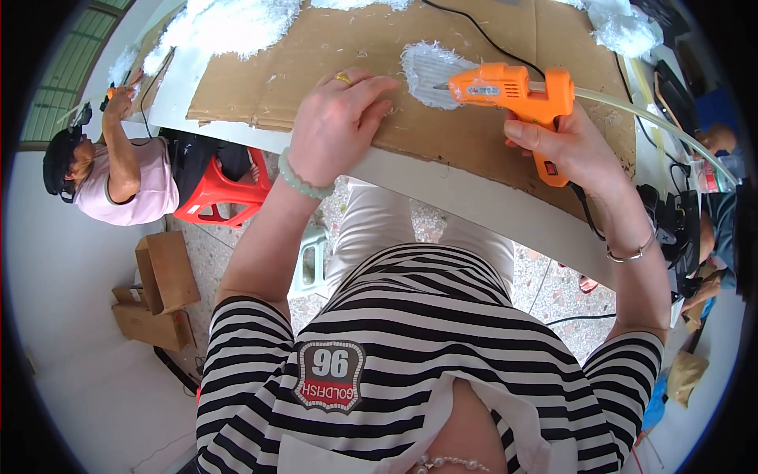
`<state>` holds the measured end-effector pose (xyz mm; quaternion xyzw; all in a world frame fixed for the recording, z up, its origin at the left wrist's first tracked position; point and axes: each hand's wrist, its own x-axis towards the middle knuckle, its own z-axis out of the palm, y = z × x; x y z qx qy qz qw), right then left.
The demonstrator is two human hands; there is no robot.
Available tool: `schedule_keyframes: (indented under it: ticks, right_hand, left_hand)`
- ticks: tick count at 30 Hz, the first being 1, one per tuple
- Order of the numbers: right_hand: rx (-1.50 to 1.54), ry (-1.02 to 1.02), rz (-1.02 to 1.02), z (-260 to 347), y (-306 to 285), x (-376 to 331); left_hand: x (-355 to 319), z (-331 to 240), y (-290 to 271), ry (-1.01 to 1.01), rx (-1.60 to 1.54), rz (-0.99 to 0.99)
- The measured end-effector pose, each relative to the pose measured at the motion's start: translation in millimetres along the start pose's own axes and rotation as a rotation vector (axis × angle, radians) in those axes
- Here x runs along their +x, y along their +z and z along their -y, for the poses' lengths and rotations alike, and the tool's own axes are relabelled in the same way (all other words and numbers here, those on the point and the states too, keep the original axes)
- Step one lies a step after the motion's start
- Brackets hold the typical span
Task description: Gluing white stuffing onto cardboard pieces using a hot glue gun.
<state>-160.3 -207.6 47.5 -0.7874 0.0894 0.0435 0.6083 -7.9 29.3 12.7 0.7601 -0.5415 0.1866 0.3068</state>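
An orange hot glue gun (517,87) is gripped by its handle in my right hand (564,142). Its nozzle points left, over a ribbed whitish piece with frayed, fringed edges (430,73). From the gun's back a long translucent glue stick (632,110) runs off to the right. My left hand (339,118) is over the cardboard sheet (260,87) near its front edge, left of the fringed piece. Its index finger and thumb are apart with nothing seen between them; the other fingers are bent and partly hidden.
Fluffy white heaps (229,28) lie at the table's far left, more white bundles (628,31) at the far right. A black cable (482,35) crosses the cardboard. On the left a person (126,174) sits on a red stool (225,193); cardboard boxes (166,272) stand on the floor.
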Motion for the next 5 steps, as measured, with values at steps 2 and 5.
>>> schedule_keyframes:
  ticks: [2,5]
  right_hand:
    - [-0.019,-0.019,0.014,-1.3,2.8,3.7]
    - [-0.064,-0.014,0.022,-1.4,6.3,8.7]
  left_hand:
    - [4.8,2.6,2.5,0.010,0.023,0.029]
    - [11.0,4.1,4.1,0.007,0.059,0.102]
